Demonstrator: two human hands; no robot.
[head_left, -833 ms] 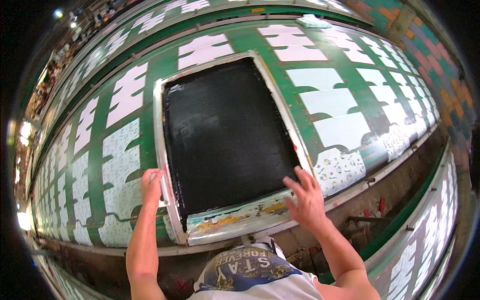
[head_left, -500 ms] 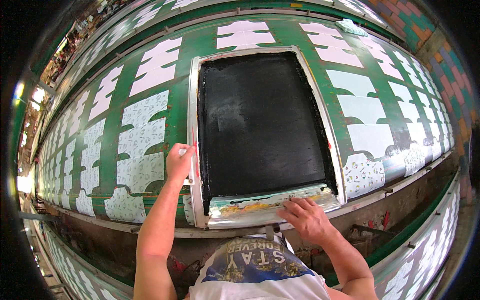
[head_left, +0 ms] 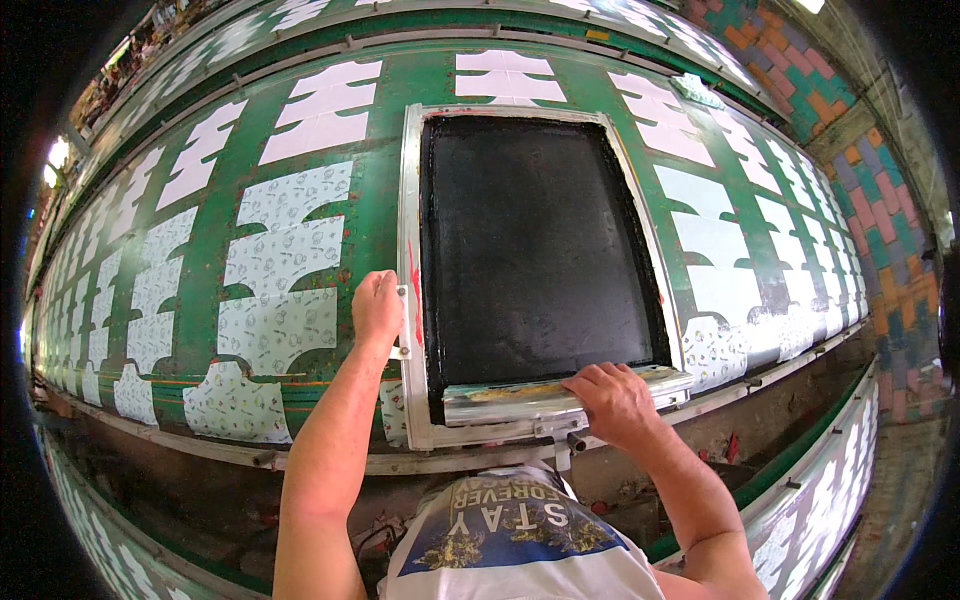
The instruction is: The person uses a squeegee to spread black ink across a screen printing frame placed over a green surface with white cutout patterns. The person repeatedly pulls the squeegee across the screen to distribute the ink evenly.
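Note:
A screen-printing frame (head_left: pixel 412 215) with pale metal sides lies on the green printing table, its mesh (head_left: pixel 535 250) coated dark black. My left hand (head_left: pixel 378 312) is closed round a handle on the frame's left side. At the near end of the screen lies a long squeegee (head_left: pixel 515 402), smeared with yellow and dark ink. My right hand (head_left: pixel 612 405) grips the squeegee right of its middle, fingers over the top edge and thumb hidden. Part of a printed fabric piece (head_left: pixel 393 410) shows beside the frame's lower left corner.
White pieces with small prints (head_left: pixel 278 322) lie in rows on the green table (head_left: pixel 205 330) to the left. Plain pale pieces (head_left: pixel 715 245) lie to the right and pink ones (head_left: pixel 320 115) farther back. A metal rail (head_left: pixel 385 464) with pegs runs along the near edge. A crumpled cloth (head_left: pixel 697 90) lies at the far right.
My left hand has closed round the frame's handle. My right fingers, earlier resting over the squeegee, now grip it, and it looks tilted more upright. The view has shifted slightly.

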